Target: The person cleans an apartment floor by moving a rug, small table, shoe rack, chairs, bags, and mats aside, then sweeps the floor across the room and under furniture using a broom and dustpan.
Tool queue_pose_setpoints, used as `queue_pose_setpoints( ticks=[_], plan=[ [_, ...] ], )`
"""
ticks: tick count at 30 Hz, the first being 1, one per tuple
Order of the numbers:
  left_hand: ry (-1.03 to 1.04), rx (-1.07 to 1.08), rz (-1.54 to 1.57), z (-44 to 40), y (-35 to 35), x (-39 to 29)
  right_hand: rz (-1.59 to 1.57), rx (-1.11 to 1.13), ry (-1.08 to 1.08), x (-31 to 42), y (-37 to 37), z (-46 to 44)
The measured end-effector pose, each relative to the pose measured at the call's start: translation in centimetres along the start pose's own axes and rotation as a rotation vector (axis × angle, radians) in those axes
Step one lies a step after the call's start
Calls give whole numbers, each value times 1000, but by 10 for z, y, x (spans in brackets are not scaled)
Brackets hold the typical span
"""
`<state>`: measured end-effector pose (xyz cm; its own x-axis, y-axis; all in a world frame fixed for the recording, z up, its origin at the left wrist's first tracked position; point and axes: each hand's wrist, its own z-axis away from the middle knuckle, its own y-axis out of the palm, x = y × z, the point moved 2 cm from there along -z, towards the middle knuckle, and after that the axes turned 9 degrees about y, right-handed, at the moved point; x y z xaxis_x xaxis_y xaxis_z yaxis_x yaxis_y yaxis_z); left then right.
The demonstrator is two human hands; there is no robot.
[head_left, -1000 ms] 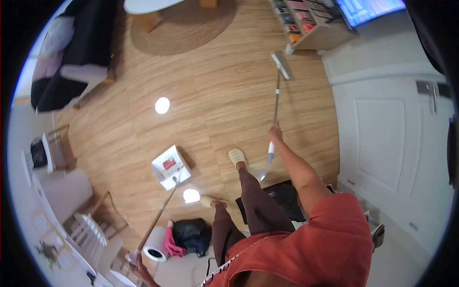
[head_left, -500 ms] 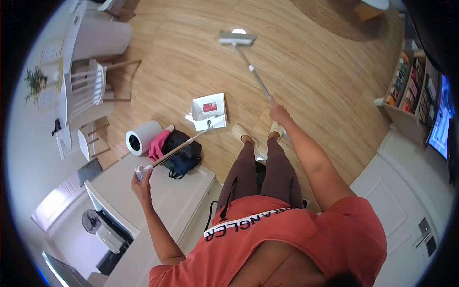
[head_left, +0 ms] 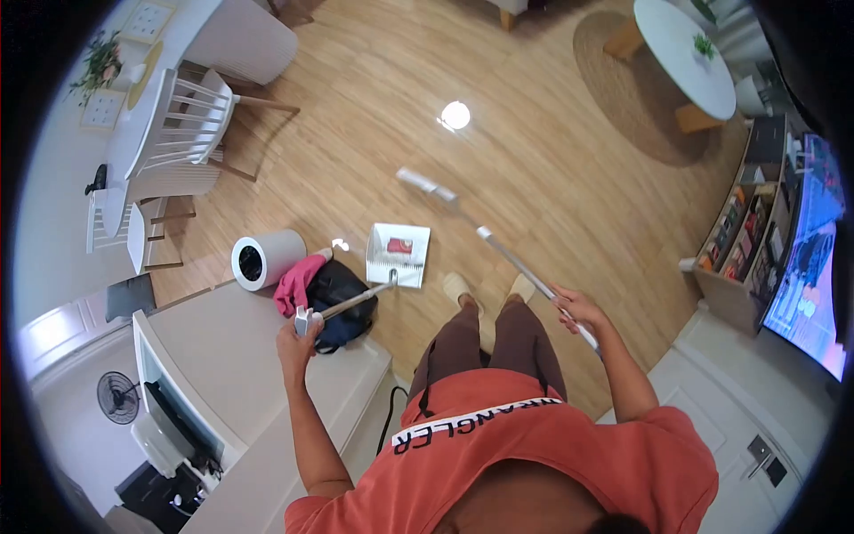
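My left hand (head_left: 296, 343) is closed round the top of the long handle of a white dustpan (head_left: 414, 274), which rests on the floor left of my feet. A red packet (head_left: 399, 246) lies inside the pan. In my right hand (head_left: 580, 310) is the pole of a broom (head_left: 514, 260), held near its upper end. The broom's white head (head_left: 427, 185) is slightly blurred, up and to the right of the dustpan and apart from it.
A white cylindrical bin (head_left: 283, 254), a pink cloth (head_left: 294, 287) and a black bag (head_left: 342, 289) stand left of the dustpan. White chairs (head_left: 200, 116) are at the upper left. A low shelf (head_left: 725, 289) and an oval table (head_left: 680, 53) are on the right.
The view has turned. The broom head has swung from the right side to the left and come closer to the dustpan. Both hands still hold their handles.
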<state>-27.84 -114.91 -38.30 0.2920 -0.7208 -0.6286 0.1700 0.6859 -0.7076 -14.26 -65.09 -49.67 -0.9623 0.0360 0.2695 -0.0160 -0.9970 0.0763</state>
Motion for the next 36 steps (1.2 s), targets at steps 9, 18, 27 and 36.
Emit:
queue_pose_setpoints(
  ticks=[9,18,27,36],
  plan=[
    [5,-287,-180,0,-11,0,-604,-607,-255,118,-69,-130],
    [-326,-489,125,-16,21,-55,-425,-574,-260,445,19,-280],
    [-730,-672,192,-34,52,-125,970,-237,-545,648,169,-401],
    [-831,-619,57,-47,72,-121,1778,35,-443,495,119,-310]
  ],
)
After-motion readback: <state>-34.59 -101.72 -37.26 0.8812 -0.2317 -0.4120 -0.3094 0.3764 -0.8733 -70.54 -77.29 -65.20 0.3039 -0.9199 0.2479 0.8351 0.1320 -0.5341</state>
